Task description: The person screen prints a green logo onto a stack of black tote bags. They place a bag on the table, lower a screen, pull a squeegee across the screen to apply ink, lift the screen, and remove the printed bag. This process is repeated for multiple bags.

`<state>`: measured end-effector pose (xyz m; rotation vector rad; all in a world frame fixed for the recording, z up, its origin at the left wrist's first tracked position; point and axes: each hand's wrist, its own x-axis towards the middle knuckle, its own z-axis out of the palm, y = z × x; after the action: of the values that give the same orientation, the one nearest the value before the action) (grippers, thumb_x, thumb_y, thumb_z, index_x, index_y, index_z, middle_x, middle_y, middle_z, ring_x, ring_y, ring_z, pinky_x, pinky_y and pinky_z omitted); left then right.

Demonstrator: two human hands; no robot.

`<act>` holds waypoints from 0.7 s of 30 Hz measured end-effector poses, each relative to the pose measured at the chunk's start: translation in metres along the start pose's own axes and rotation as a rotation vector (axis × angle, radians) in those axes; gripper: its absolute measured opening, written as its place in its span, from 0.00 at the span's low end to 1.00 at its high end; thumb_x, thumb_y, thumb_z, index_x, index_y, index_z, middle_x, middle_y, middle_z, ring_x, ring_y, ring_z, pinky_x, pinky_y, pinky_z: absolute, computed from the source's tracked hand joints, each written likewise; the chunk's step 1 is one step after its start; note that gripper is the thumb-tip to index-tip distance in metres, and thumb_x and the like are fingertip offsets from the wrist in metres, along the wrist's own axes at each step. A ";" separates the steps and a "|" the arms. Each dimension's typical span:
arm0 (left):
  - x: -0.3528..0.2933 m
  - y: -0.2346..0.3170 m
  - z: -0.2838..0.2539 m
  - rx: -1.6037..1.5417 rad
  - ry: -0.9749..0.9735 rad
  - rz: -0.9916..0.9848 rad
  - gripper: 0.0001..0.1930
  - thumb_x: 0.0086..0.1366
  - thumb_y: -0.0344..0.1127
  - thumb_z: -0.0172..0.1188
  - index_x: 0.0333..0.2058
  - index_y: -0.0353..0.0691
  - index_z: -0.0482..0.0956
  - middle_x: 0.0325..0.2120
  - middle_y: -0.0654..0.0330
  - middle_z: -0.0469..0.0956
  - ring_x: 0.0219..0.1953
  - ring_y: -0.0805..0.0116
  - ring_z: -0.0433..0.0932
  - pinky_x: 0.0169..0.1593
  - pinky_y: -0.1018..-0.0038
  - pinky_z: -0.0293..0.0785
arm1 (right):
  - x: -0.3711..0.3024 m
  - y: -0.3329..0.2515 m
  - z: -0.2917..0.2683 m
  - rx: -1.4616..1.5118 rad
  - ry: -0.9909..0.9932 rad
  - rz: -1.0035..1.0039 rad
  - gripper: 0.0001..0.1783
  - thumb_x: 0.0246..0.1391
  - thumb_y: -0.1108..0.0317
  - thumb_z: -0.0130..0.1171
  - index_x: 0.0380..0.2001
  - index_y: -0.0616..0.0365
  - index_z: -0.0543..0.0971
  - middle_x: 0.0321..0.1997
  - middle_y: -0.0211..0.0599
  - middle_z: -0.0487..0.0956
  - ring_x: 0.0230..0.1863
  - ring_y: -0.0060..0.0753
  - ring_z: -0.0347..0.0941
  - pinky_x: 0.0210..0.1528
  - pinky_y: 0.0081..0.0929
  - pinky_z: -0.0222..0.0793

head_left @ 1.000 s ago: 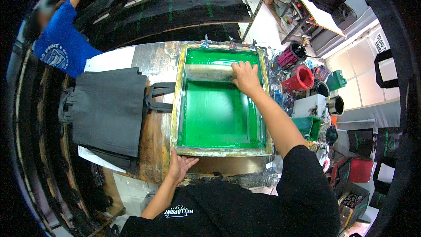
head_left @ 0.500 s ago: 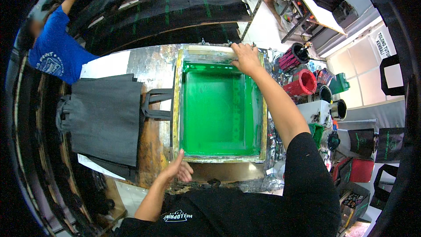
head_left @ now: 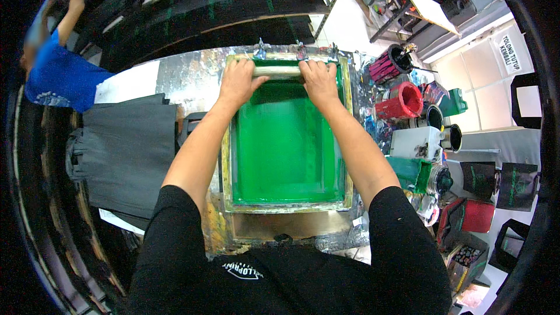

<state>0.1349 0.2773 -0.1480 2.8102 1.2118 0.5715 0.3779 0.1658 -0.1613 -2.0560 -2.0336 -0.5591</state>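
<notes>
**A:** What do the two hands hold?

**B:** Both grasp the squeegee (head_left: 279,72), a pale bar lying crosswise at the far end of the screen frame (head_left: 226,157). The left hand (head_left: 238,81) wraps the bar's left end, fingers curled over the top; the right hand (head_left: 319,79) wraps its right end in the same way. Between the hands a short stretch of the handle shows bare.

**A:** And the frame itself?

**B:** A rectangular wooden frame, its mesh (head_left: 289,151) coated in green ink, lying flat on the stained print table (head_left: 186,76). Metal clamps (head_left: 298,51) sit at its far edge, just beyond the squeegee. A darker green band lies directly below the bar, possibly a shadow or thicker ink; the view does not settle which.

**A:** What lies to the left?

**B:** A stack of dark fabric pieces (head_left: 125,151), just beside the frame on the table. Farther left, at the rim of the view, stands another person in a blue shirt (head_left: 61,79), one arm raised, well apart from the frame.

**A:** To the right?

**B:** A crowd of ink containers: a red bucket (head_left: 399,102), a pink-and-black ribbed one (head_left: 392,64) beyond it, a white tub (head_left: 415,143) nearer, and a green tub (head_left: 411,172) nearer again. Black bags with green print (head_left: 496,181) stand farther right.
</notes>
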 end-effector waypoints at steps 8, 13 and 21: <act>-0.001 -0.002 0.006 0.045 0.000 0.076 0.28 0.63 0.63 0.68 0.36 0.38 0.80 0.36 0.52 0.81 0.43 0.49 0.81 0.47 0.55 0.78 | -0.004 0.001 -0.007 -0.013 -0.087 0.004 0.19 0.57 0.67 0.63 0.53 0.42 0.78 0.45 0.29 0.78 0.50 0.36 0.77 0.53 0.49 0.65; -0.044 0.011 0.002 0.054 0.000 0.093 0.27 0.63 0.62 0.68 0.34 0.38 0.79 0.34 0.53 0.79 0.41 0.50 0.79 0.46 0.56 0.77 | -0.041 -0.013 -0.025 0.006 -0.103 -0.022 0.18 0.58 0.68 0.61 0.53 0.42 0.78 0.44 0.30 0.78 0.49 0.37 0.76 0.51 0.48 0.64; -0.136 0.051 -0.032 -0.004 -0.020 0.098 0.26 0.59 0.59 0.72 0.34 0.39 0.78 0.33 0.54 0.77 0.39 0.52 0.77 0.45 0.57 0.75 | -0.129 -0.050 -0.072 -0.005 -0.139 -0.026 0.17 0.60 0.66 0.58 0.53 0.41 0.79 0.42 0.30 0.76 0.47 0.35 0.74 0.52 0.46 0.65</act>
<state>0.0736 0.1422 -0.1530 2.8775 1.0729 0.5489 0.3213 0.0204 -0.1535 -2.1290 -2.1395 -0.4370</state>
